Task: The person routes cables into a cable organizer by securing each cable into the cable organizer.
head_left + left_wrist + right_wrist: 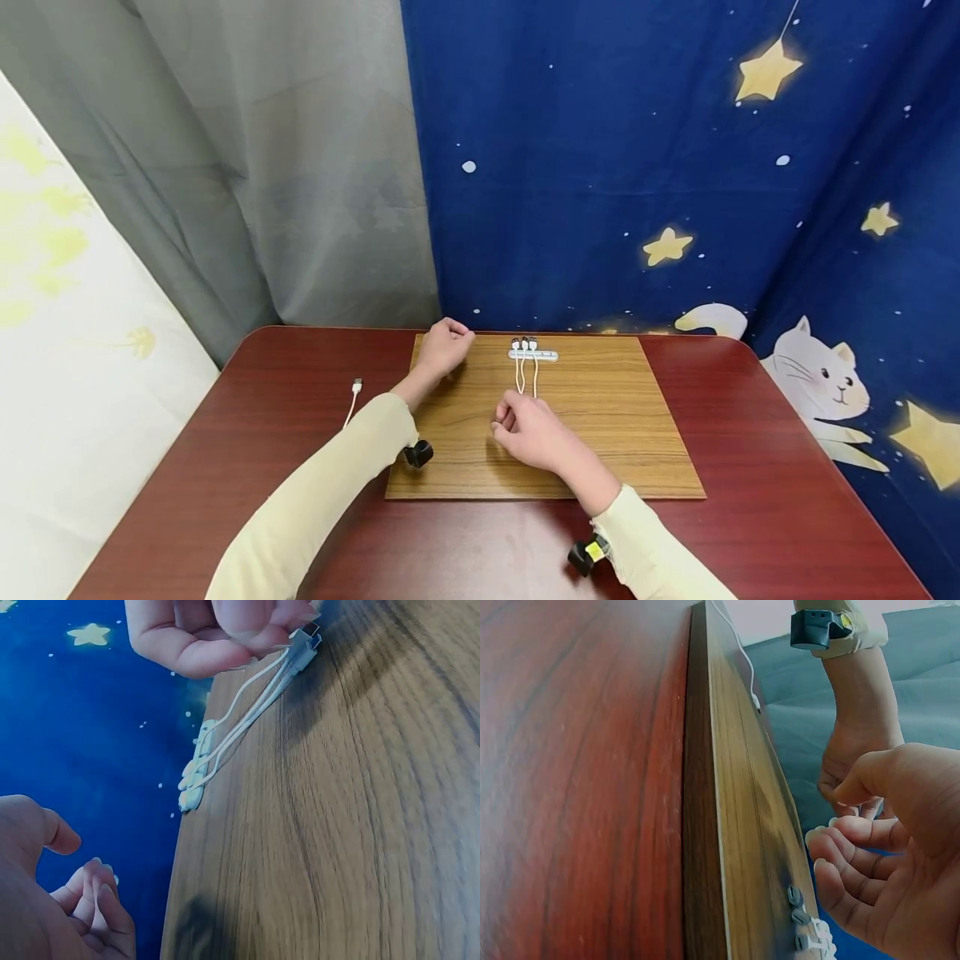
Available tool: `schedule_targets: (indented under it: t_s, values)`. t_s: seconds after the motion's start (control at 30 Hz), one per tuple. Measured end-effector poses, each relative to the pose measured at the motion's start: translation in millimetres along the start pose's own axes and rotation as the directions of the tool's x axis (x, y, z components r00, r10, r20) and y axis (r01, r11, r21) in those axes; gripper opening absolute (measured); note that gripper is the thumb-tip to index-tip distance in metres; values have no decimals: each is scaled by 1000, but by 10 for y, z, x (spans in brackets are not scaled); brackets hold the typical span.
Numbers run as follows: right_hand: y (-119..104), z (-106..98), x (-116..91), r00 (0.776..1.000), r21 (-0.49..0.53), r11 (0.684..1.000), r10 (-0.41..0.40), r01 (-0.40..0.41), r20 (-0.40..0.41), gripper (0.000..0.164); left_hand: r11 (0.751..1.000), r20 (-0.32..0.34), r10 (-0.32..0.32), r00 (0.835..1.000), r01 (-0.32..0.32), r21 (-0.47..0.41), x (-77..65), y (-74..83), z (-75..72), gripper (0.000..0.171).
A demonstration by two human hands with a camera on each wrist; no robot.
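Three white USB cables (522, 377) run side by side through a white cable clip (551, 357) near the far edge of a wood-grain board (600, 433). My left hand (445, 346) hovers over the board's far left corner, left of the clip, fingers loosely bent and holding nothing. Nearer the front, my right hand (532, 429) hangs above the board by the cables' near ends. Its fingers are relaxed, with nothing between them in the right wrist view. USB plugs (302, 652) show just below the right hand's fingertips in the left wrist view.
Another white USB cable (354, 398) lies on the dark red table (292, 400) left of the board, partly hidden by my left sleeve. A grey curtain (322, 167) and a blue starry curtain (570, 167) hang behind the table.
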State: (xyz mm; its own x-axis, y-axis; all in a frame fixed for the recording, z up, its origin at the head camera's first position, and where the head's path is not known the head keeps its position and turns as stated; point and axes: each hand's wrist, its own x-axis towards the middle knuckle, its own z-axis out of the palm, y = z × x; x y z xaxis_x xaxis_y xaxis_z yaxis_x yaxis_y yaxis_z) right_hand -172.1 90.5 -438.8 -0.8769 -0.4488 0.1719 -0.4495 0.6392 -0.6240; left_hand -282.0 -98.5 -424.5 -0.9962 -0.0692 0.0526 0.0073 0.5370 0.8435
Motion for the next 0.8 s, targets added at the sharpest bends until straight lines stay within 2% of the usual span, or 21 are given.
schedule_targets:
  t_s: [0.17,0.4,0.8]
  values:
    - [-48,53,-1,999,16,999,-28,27,25,14,1000,-10,-12,1000,11,-8,-48,-54,-139,17]
    - [-127,102,14,997,72,997,-31,26,66,14,999,27,-28,999,29,-27,-135,-99,-369,19]
    - [-211,171,8,992,79,995,-68,60,102,13,994,59,-54,997,59,-87,-225,-201,-635,24]
